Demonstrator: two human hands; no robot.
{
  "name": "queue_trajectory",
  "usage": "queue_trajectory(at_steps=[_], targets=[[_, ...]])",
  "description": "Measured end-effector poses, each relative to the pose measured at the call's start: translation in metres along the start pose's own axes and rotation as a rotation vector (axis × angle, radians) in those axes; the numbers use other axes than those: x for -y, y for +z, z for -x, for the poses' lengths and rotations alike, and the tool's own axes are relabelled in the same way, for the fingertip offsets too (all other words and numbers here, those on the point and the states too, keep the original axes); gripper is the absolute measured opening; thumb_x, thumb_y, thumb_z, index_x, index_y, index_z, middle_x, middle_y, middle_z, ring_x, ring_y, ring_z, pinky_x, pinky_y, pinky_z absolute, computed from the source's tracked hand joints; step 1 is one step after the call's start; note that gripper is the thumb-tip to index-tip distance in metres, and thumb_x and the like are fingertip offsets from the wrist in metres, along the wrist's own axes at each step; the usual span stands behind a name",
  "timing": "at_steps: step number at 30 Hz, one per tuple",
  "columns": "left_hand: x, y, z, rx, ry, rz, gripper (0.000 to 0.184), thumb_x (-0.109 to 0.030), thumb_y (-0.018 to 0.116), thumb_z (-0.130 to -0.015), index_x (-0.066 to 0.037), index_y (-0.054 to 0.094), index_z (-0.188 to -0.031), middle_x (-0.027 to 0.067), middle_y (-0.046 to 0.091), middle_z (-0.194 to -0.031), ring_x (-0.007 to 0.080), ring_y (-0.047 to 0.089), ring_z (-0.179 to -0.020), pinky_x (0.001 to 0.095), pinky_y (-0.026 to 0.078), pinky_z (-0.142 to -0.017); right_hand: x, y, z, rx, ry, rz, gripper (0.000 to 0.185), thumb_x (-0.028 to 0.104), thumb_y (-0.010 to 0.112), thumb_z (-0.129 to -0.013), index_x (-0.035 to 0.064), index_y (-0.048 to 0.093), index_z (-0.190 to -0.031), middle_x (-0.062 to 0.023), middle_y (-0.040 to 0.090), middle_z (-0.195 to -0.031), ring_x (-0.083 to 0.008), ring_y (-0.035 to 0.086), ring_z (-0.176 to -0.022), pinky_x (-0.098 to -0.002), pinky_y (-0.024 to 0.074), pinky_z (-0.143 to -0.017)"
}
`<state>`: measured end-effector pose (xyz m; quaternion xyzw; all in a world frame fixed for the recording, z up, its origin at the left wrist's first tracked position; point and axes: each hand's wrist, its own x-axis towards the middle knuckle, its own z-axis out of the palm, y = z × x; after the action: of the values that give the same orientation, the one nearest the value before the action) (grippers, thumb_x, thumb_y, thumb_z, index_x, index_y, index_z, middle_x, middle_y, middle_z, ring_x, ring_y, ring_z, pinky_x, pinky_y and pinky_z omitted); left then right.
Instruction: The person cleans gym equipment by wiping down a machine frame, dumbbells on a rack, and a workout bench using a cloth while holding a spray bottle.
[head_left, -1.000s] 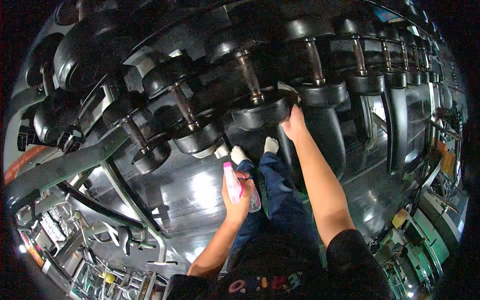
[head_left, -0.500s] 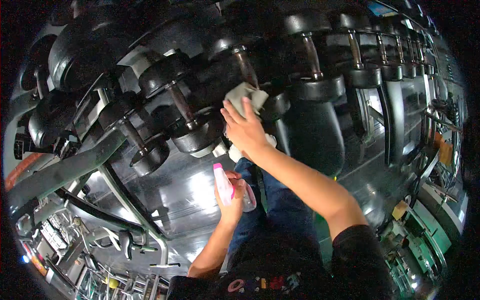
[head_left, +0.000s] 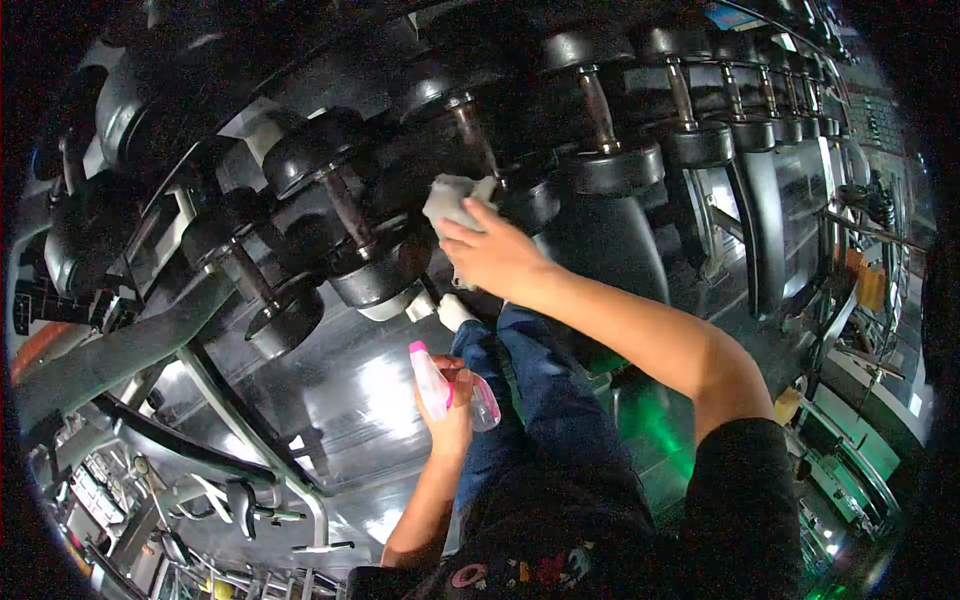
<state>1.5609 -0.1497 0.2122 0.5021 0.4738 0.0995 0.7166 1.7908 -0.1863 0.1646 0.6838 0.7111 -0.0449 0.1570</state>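
Observation:
A grey cloth [head_left: 455, 198] lies under the fingers of my right hand [head_left: 492, 248], pressed against the near end of a black dumbbell [head_left: 475, 135]. The cloth and fingers hide part of that dumbbell's near head. Lower down, my left hand [head_left: 447, 405] is wrapped round a spray bottle [head_left: 430, 380] with a white and pink trigger head and a clear body. Left of the cloth sits another dumbbell [head_left: 348, 210] with a worn metal handle. To the right is a further dumbbell [head_left: 600, 110], touched by neither hand.
Several more dumbbells [head_left: 685, 95] line the rack towards the right. A smaller dumbbell [head_left: 255, 280] sits at the left, above a dark metal machine frame [head_left: 240, 410]. A padded bench [head_left: 610, 250] stands behind the rack. Glossy dark floor [head_left: 350, 440] reflects light.
My right hand and the cloth have shifted a little left and down, the cloth bunching more. The view has moved slightly, and the spray bottle stays in my left hand.

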Motion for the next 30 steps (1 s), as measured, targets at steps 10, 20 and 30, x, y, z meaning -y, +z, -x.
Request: queue_trajectory(at_steps=[10,20,30], targets=[[-0.009,-0.011,-0.002,-0.029,-0.005,-0.037,0.029,-0.011,0.067,-0.083,-0.003,0.049,-0.104,0.0105,0.056,-0.096,0.0156,0.058,-0.075,0.0323,0.051,-0.070,0.020,0.025,0.061,-0.355,0.572,-0.456,0.060,0.014,0.068,-0.076,0.0312,0.056,-0.132,0.0017,0.035,-0.152,-0.0356,0.024,-0.143,-0.0691,0.0203,-0.109],[-0.012,0.015,0.006,0.024,-0.010,0.012,0.031,-0.013,0.068,-0.081,-0.003,0.050,-0.104,0.0100,0.056,-0.096,0.0165,0.059,-0.077,0.0330,0.052,-0.071,-0.006,-0.008,-0.035,-0.025,0.280,-0.197,0.025,0.024,0.055,-0.087,0.0156,0.072,-0.104,-0.0005,0.058,-0.133,-0.0211,0.040,-0.135,-0.0611,0.0254,-0.109],[0.001,0.006,0.010,0.110,0.081,-0.158,0.031,-0.017,0.069,-0.082,-0.004,0.049,-0.101,0.0089,0.054,-0.095,0.0156,0.054,-0.080,0.0318,0.050,-0.071,0.004,0.008,0.043,-0.413,0.338,-0.463,0.035,0.019,0.061,-0.080,0.0233,0.066,-0.114,0.0057,0.050,-0.141,-0.0171,0.033,-0.139,-0.0593,0.0182,-0.114]])
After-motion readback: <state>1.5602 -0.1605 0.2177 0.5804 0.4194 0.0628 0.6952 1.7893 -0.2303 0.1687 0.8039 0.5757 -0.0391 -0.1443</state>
